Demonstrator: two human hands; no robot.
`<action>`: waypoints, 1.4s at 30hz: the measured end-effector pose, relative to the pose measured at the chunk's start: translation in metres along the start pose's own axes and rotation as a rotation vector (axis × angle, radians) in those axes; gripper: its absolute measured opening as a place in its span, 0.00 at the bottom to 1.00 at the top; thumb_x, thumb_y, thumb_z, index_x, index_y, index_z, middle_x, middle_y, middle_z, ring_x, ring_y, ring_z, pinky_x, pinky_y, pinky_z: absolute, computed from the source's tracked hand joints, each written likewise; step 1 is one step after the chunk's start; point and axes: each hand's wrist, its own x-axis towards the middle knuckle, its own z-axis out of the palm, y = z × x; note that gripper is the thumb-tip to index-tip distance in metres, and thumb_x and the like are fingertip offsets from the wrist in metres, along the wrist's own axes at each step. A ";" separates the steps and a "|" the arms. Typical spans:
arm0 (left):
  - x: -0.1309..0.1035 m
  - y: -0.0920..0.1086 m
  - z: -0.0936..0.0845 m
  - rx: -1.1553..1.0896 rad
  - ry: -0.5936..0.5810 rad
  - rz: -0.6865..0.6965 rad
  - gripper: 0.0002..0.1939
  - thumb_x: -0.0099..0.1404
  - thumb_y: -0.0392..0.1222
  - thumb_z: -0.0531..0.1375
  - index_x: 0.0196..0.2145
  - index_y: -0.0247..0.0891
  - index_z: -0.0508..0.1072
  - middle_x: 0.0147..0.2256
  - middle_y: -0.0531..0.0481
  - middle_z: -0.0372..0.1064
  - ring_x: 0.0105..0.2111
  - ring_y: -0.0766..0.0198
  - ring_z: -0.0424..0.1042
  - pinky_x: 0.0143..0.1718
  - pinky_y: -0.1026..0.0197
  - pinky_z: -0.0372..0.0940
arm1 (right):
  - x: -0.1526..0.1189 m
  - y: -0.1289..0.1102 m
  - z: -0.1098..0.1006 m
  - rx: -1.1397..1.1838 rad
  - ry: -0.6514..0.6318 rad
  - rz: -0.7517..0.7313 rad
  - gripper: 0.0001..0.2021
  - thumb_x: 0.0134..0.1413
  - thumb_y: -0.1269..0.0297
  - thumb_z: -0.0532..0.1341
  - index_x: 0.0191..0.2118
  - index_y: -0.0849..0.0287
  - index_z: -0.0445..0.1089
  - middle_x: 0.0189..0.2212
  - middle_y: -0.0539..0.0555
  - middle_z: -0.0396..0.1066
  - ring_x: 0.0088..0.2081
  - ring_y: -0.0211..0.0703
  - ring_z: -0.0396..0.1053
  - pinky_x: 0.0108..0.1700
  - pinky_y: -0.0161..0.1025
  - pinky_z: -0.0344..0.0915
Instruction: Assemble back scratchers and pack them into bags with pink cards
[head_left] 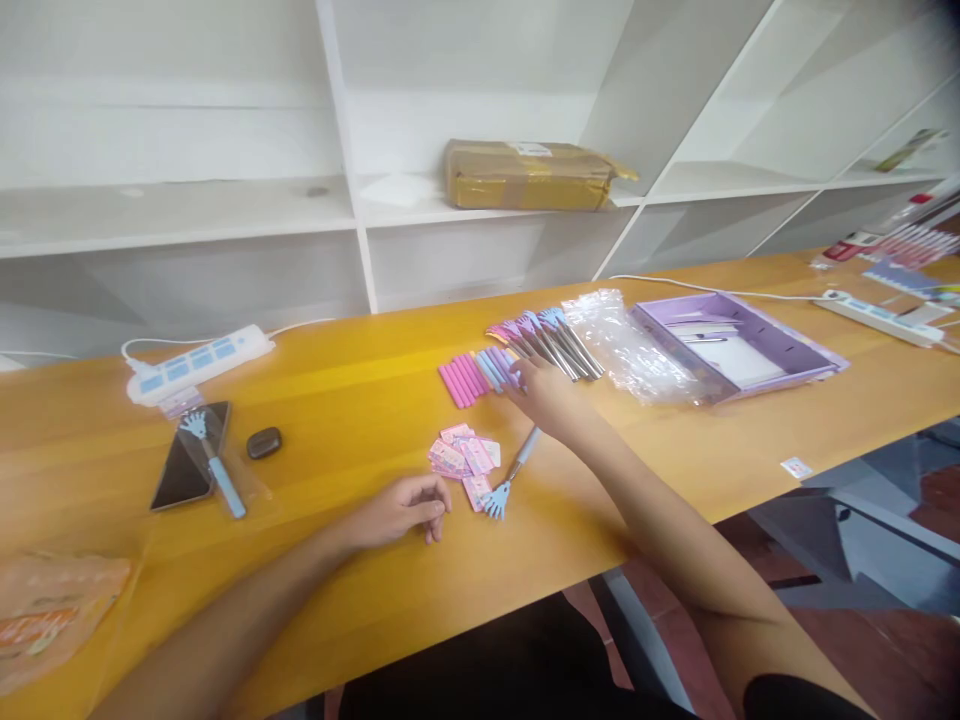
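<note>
My left hand (409, 510) rests on the wooden table with its fingers loosely curled and parted, holding nothing. Beside it lie a pile of small pink cards (465, 458) and a blue hand-shaped stick (497, 500) with a blue handle. My right hand (536, 385) reaches over the right end of a row of pink, blue and purple tubes (463, 380); its fingertips are at the purple ones, and its grip is too small to make out. Just behind it, several metal rods with hand-shaped heads (559, 345) lie side by side.
Clear plastic bags (637, 345) and a purple box (750, 345) lie to the right. At left are a power strip (199, 365), a phone (184, 465), another bagged blue stick (225, 485) and a dark case (264, 442). A taped carton (529, 178) sits on the shelf behind.
</note>
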 end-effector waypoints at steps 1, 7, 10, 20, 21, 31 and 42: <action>0.000 0.000 0.000 -0.003 -0.004 0.000 0.22 0.74 0.61 0.64 0.43 0.37 0.70 0.32 0.50 0.75 0.30 0.65 0.75 0.37 0.59 0.69 | -0.014 0.003 -0.004 0.002 -0.007 -0.005 0.10 0.68 0.61 0.64 0.47 0.62 0.75 0.48 0.66 0.77 0.40 0.51 0.76 0.43 0.42 0.66; 0.004 -0.005 -0.002 -0.018 -0.032 0.020 0.20 0.75 0.60 0.63 0.43 0.38 0.70 0.33 0.50 0.75 0.31 0.65 0.76 0.36 0.60 0.69 | -0.102 0.029 -0.011 -0.079 -0.140 0.150 0.17 0.75 0.49 0.55 0.50 0.57 0.73 0.46 0.62 0.77 0.38 0.53 0.77 0.37 0.43 0.64; 0.004 -0.006 -0.002 -0.020 -0.030 0.019 0.20 0.75 0.59 0.63 0.43 0.38 0.70 0.32 0.50 0.75 0.30 0.64 0.76 0.36 0.60 0.68 | -0.120 0.027 0.007 -0.058 -0.172 0.192 0.21 0.77 0.49 0.53 0.62 0.55 0.68 0.48 0.62 0.77 0.39 0.53 0.78 0.37 0.42 0.64; 0.003 -0.003 -0.002 0.024 -0.028 0.014 0.20 0.75 0.59 0.62 0.44 0.38 0.70 0.32 0.51 0.76 0.30 0.64 0.75 0.36 0.59 0.68 | -0.124 0.027 0.018 -0.077 -0.190 0.322 0.04 0.70 0.62 0.57 0.44 0.56 0.65 0.34 0.57 0.74 0.32 0.48 0.72 0.34 0.40 0.57; 0.003 -0.003 -0.003 0.025 -0.029 0.016 0.19 0.76 0.59 0.62 0.44 0.38 0.70 0.32 0.51 0.76 0.30 0.64 0.75 0.37 0.59 0.68 | -0.125 0.033 0.015 -0.040 -0.181 0.326 0.01 0.67 0.66 0.58 0.43 0.55 0.65 0.32 0.55 0.73 0.31 0.47 0.71 0.33 0.39 0.57; -0.002 -0.011 0.017 0.321 0.252 0.364 0.22 0.76 0.53 0.63 0.61 0.43 0.68 0.46 0.45 0.74 0.43 0.57 0.76 0.48 0.52 0.73 | -0.142 -0.033 0.018 1.524 -0.068 0.435 0.23 0.57 0.45 0.74 0.50 0.56 0.74 0.31 0.47 0.72 0.22 0.32 0.65 0.24 0.32 0.63; -0.013 0.002 0.041 0.617 0.301 0.823 0.18 0.83 0.45 0.46 0.55 0.40 0.73 0.55 0.39 0.73 0.56 0.50 0.73 0.59 0.46 0.70 | -0.192 -0.131 0.048 2.156 -0.560 0.729 0.21 0.50 0.58 0.81 0.38 0.62 0.72 0.31 0.48 0.70 0.30 0.28 0.66 0.35 0.28 0.63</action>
